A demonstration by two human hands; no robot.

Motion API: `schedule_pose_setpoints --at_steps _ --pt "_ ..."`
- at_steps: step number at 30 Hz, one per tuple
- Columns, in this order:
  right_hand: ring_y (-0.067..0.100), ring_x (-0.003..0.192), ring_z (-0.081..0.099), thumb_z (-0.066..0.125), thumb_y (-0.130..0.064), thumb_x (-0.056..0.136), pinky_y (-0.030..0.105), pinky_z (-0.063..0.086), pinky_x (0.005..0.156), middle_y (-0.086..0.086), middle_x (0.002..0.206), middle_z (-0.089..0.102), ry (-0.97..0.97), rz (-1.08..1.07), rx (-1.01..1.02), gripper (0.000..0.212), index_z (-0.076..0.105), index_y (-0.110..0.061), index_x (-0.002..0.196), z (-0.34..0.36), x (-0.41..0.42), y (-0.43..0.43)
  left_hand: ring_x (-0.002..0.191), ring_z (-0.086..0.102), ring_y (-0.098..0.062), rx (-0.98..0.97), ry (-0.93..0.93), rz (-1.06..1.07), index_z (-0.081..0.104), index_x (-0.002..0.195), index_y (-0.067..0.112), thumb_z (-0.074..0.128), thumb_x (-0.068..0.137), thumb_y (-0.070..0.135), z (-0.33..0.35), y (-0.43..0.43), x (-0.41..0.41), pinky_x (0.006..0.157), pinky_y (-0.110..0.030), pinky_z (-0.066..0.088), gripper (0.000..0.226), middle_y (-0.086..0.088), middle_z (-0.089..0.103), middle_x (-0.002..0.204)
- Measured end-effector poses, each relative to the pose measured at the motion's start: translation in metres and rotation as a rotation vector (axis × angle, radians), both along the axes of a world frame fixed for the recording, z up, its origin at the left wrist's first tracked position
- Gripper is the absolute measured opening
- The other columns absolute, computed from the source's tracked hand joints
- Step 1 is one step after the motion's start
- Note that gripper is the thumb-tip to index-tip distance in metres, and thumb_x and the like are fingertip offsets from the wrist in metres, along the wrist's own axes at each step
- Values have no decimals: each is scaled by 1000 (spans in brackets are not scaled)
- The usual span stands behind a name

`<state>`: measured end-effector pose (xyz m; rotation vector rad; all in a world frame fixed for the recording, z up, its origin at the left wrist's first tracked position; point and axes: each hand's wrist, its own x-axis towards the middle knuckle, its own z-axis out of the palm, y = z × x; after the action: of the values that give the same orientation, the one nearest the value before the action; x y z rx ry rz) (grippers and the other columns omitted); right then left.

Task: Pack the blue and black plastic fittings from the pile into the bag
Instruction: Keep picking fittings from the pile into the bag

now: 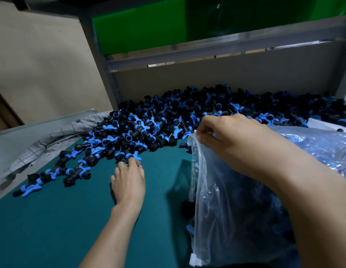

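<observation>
Head view: a person's left hand [128,182] lies palm down on the teal bench [52,229], fingers stretched forward so that the tips touch a single fitting [134,156] at the near edge of the pile [187,117]. That grip is loose and closes on nothing, with the fingers nearly straight and close together.

The right hand [232,140] is raised to the right of it, thumb and fingers pinching the top edge of a clear plastic bag [216,209]. This grip is narrow and holds the bag's mouth up, so the film hangs down in folds toward the bench. A white zip strip [193,260] runs down the bag's left edge to the bottom of the frame. Dark fittings with touches of blue show dimly through the plastic in the lower part of the bag.

The pile of black fittings with blue winged collars spreads across the far half of the bench and rests against a grey back board [226,78]. It thins out into a loose trail of fittings toward the left front edge.

A grey checked cloth [52,136] lies crumpled at the left, partly under the edge of the pile. Behind the right forearm, more clear plastic [323,144] with blue showing through lies on the bench. Above the back board runs a metal frame rail [207,49], with a green panel [141,29] behind it and a beige wall [42,55] to the left.
</observation>
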<state>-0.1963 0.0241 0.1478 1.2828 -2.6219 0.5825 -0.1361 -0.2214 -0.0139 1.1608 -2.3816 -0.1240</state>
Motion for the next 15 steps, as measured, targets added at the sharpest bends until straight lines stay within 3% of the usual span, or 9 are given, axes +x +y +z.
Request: schedule_pose_setpoints --at_steps 3,6,9,13,15 --pt "19 81 56 39 -38 102 34 39 62 -11 85 59 -2 -7 -2 15 53 -34 98 1 0 0 98 53 -32 63 281 -50 50 109 15 44 101 22 0 9 7 82 -44 44 12 -11 58 105" --pt "16 80 55 39 -39 102 31 38 60 -11 86 59 -9 -11 12 16 53 -34 99 2 1 0 91 55 -31 256 617 -136 46 105 21 41 102 25 0 18 13 74 -44 45 7 -7 59 97" --pt "10 74 51 38 -40 102 24 33 55 -11 84 58 -3 -24 25 16 53 -33 99 2 1 1 87 56 -29 301 720 -216 47 106 25 42 102 26 -1 27 15 75 -44 46 7 -7 60 98" --pt "18 79 54 38 -40 102 34 37 62 -9 89 58 -14 -24 34 17 52 -32 99 3 3 1 89 55 -23 297 751 -294 50 106 27 43 102 24 2 33 14 76 -39 45 8 -1 61 100" --pt "20 80 54 38 -39 102 35 39 64 -10 88 58 -20 -25 36 16 52 -32 99 3 4 1 87 57 -10 375 849 -307 51 102 31 42 103 24 7 35 12 76 -28 45 12 4 61 96"
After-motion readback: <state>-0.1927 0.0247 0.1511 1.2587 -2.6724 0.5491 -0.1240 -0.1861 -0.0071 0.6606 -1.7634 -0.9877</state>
